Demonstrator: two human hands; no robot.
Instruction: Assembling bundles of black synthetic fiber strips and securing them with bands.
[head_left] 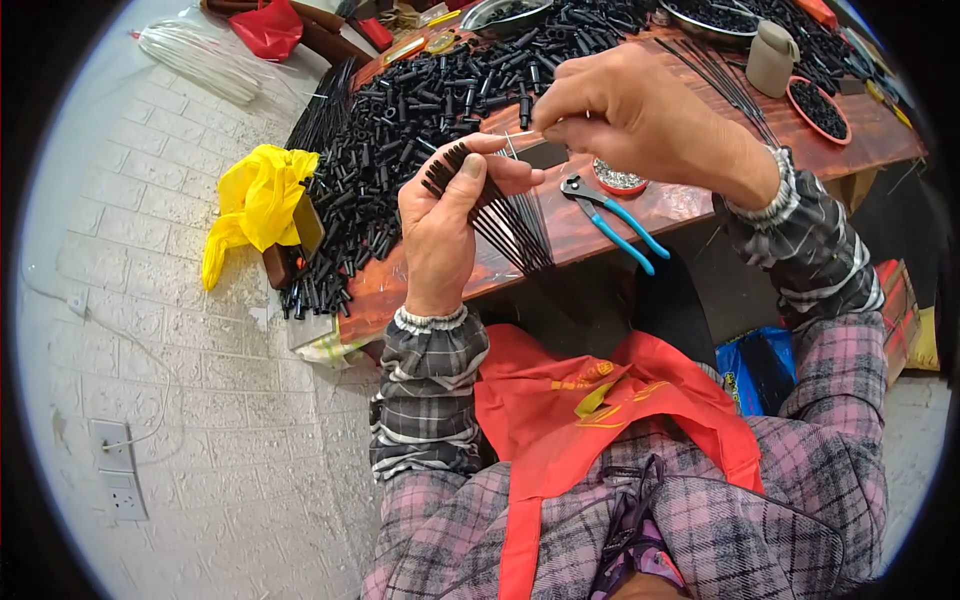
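Note:
Fanned out in my left hand (440,215) is a bundle of thin black rods (512,235) with thicker black ends, clamped under the thumb. A thin white strip (511,147) shows by the left fingertips, across the rods. Just right of it, my right hand (625,115) is raised with thumb and fingers pinched together; whatever they hold is hidden or too small to tell. Below the hands, blue-handled pliers (612,222) lie on the reddish wooden table (690,200). Beside them stands a small red-rimmed dish of silvery bits (620,178).
A large heap of black tubular parts (400,140) covers the table's left and back. More black rods (725,85), a beige lidded container (772,58) and a red bowl of black pieces (820,108) sit to the right. A yellow bag (262,195) hangs at the left corner.

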